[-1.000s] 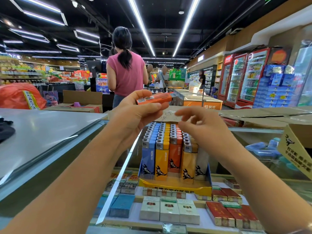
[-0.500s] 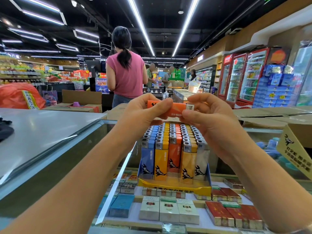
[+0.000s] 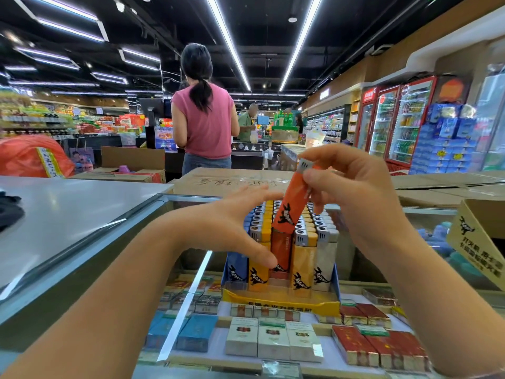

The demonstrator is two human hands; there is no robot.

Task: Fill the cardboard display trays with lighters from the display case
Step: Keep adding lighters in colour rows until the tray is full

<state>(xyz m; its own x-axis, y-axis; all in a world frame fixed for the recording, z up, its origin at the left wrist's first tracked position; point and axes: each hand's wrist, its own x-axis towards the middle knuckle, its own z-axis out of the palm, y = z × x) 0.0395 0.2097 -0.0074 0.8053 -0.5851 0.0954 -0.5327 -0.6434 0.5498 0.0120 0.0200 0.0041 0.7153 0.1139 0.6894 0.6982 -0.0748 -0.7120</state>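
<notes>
Supermarket aisles stretched away under long ceiling light strips, with drink fridges point(image 3: 393, 124) along the right wall and a person in a pink top point(image 3: 205, 119) standing with their back to the camera. From the head view, a glass-topped worktop point(image 3: 82, 214) ran across the foreground, and cigarette packs point(image 3: 273, 337) lay in rows beneath the glass.

On the glass stood a cardboard display tray point(image 3: 281, 299) with a yellow front lip, packed with upright lighters point(image 3: 306, 258) in blue, yellow, orange and white columns. The right hand point(image 3: 352, 187) pinched an orange lighter point(image 3: 293, 206) between thumb and fingers near its metal cap, holding it tilted, with its lower end just above the orange column at the tray's front. That grip was closed round the lighter's upper part. The left hand point(image 3: 226, 228) was spread with fingers straight, holding nothing, its thumb touching the front lighters of the tray and its fingers reaching over the left columns.

A second printed cardboard box point(image 3: 478, 236) sat at the right edge, and flattened brown cartons point(image 3: 232, 181) lay behind the tray. An orange plastic bag point(image 3: 30, 157) rested at far left.
</notes>
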